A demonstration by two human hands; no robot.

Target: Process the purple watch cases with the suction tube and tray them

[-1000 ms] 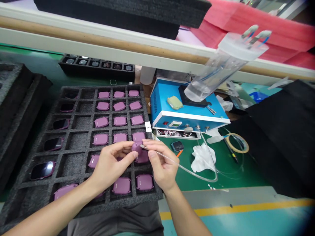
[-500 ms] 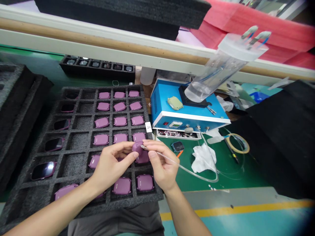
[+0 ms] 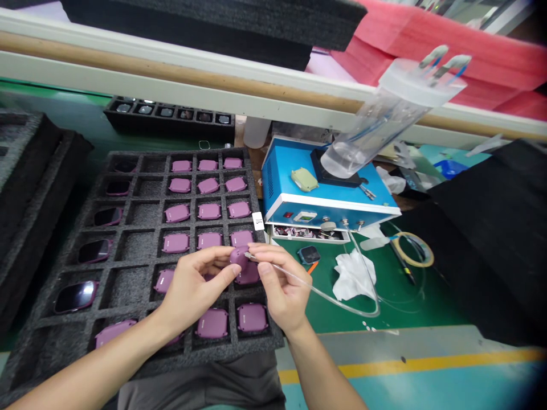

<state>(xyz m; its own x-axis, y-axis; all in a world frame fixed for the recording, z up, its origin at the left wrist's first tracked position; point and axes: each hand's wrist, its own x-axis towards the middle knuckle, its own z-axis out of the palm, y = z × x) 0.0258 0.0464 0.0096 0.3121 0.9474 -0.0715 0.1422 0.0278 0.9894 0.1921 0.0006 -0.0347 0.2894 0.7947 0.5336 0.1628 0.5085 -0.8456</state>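
Observation:
Between thumb and fingers, my left hand point(image 3: 199, 285) grips a purple watch case point(image 3: 237, 257), tilted above the foam tray. My right hand point(image 3: 282, 285) is closed on a thin metal nozzle point(image 3: 250, 257) at the end of a clear tube point(image 3: 329, 297). The nozzle's tip meets the edge of the watch case, and my right fingertips are close beside it. Below both hands lies the dark grey foam tray point(image 3: 128, 287), with more purple watch cases point(image 3: 212, 323) in its pockets. Dark-screened watches point(image 3: 77, 296) fill much of its left column.
The tube runs to a blue box machine point(image 3: 329, 210), which carries a clear cylinder point(image 3: 359, 142) and a pale green watch case point(image 3: 304, 179). A white tissue point(image 3: 354, 276), a dark watch point(image 3: 308, 254) and a tape roll point(image 3: 412, 249) lie to the right. Foam trays point(image 3: 38, 193) are stacked left.
Almost nothing differs. Both hands keep the same hold on the watch case and the nozzle, and the camera view has barely shifted.

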